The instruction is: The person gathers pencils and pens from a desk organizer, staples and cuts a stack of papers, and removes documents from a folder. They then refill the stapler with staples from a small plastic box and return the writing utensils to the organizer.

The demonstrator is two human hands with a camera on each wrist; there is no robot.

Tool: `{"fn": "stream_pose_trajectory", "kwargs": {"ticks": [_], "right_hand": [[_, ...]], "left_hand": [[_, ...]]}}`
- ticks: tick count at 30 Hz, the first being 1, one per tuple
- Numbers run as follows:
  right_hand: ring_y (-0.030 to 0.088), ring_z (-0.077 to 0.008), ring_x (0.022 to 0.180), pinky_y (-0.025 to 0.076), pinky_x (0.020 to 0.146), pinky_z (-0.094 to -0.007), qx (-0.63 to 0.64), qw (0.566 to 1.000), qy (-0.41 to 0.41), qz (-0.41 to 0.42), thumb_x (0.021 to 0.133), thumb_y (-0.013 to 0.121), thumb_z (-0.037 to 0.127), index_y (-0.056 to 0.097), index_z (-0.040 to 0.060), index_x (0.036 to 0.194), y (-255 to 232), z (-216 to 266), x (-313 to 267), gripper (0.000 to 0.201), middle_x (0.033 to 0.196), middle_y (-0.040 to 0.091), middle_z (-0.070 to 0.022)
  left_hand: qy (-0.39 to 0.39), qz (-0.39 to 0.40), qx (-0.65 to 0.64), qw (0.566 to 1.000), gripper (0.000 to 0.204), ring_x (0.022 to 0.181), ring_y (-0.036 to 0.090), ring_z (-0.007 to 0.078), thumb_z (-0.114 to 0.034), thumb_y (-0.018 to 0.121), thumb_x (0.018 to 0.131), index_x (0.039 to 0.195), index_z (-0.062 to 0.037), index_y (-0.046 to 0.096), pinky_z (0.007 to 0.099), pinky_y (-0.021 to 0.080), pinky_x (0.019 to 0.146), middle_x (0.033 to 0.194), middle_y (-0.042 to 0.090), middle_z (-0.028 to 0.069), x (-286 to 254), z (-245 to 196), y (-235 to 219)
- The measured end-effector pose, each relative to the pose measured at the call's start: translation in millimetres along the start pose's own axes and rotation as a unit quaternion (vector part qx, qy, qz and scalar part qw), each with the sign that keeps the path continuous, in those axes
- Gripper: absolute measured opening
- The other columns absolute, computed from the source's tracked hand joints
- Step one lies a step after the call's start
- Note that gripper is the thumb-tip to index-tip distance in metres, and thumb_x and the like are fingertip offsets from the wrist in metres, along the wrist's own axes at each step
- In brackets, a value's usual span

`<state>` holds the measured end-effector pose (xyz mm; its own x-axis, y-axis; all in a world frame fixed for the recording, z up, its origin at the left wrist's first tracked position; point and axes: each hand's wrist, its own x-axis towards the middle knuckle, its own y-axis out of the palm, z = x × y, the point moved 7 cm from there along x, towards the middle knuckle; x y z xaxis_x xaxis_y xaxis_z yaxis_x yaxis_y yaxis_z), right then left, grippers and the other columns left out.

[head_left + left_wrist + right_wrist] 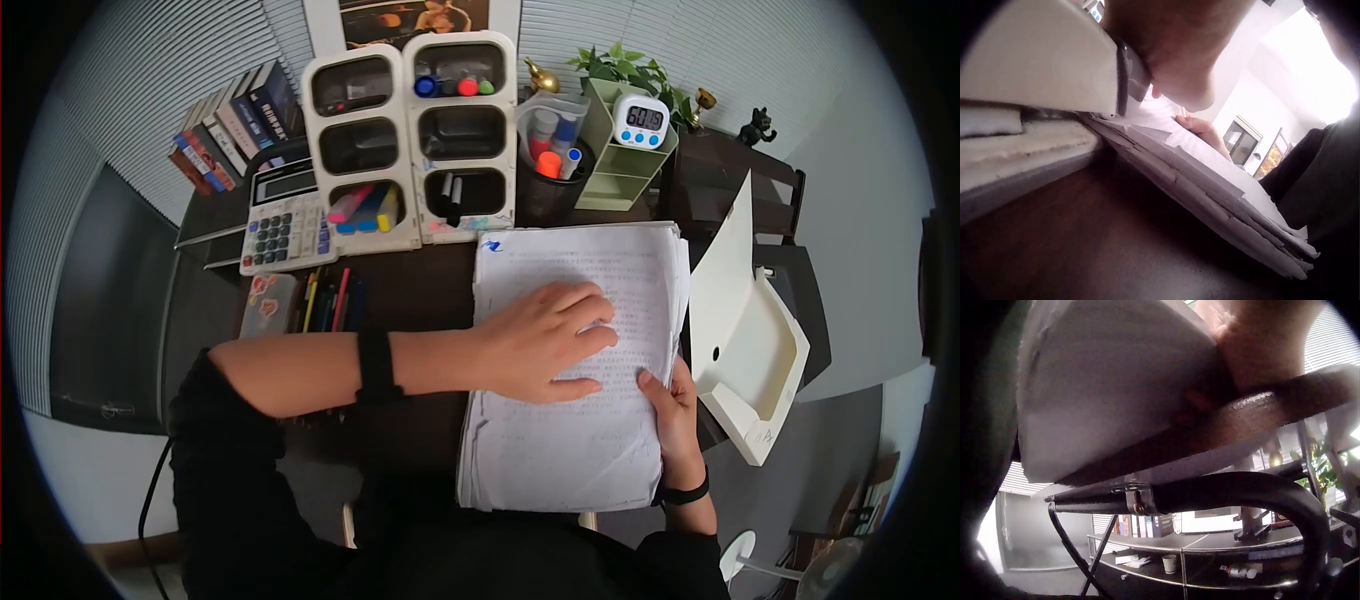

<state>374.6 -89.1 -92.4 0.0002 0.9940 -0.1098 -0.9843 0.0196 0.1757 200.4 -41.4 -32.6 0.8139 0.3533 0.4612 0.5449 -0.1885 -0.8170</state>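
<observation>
A thick stack of printed paper sheets (560,450) lies at the front of the dark desk (420,290). Across its upper middle rests my left hand (545,340), fingers loosely bent on the top page and nothing pinched. My right hand (675,410) grips the stack's right edge, thumb on top and its other fingers hidden beneath. Uneven, layered edges of the stack (1210,200) show in the left wrist view, with the right hand (1207,131) beyond. Seen from below in the right wrist view, the pale stack (1110,394) overhangs the desk edge (1241,419).
An opened white box (740,420) stands right of the stack. Behind are a white organizer (410,150), a pen cup (550,190), a green holder with a timer (640,122) and a calculator (285,230). Pens (325,300) and a sticker-covered case (268,305) lie left.
</observation>
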Motion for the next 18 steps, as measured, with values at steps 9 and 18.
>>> {"fn": "stream_pose_trajectory", "kwargs": {"ticks": [9,18], "right_hand": [[0.055,-0.0097,0.1,0.043,0.088,-0.0245,-0.022,1.0,-0.009,0.012,0.094,0.056,0.005,0.048,-0.0036,0.129,-1.3,-3.1,-5.0,0.037,0.114,0.061,-0.0062],[0.056,-0.0099,0.097,0.045,0.084,-0.024,-0.035,0.999,-0.027,0.02,0.093,0.055,0.004,0.047,-0.0033,0.131,0.2,-2.1,-4.9,0.039,0.113,0.061,-0.0068]], "left_hand": [[-0.04,0.05,0.026,0.998,0.058,0.134,0.025,0.0365,-0.047,0.07,0.075,0.119,-0.0127,0.055,0.0565,0.028,0.104,0.134,0.038,0.0126,2.9,4.3,9.4],[-0.041,0.021,0.015,0.999,0.056,0.133,0.025,0.0382,-0.042,0.072,0.073,0.117,-0.0112,0.056,0.0527,0.029,0.105,0.132,0.038,0.0155,5.9,4.1,-0.6]]}}
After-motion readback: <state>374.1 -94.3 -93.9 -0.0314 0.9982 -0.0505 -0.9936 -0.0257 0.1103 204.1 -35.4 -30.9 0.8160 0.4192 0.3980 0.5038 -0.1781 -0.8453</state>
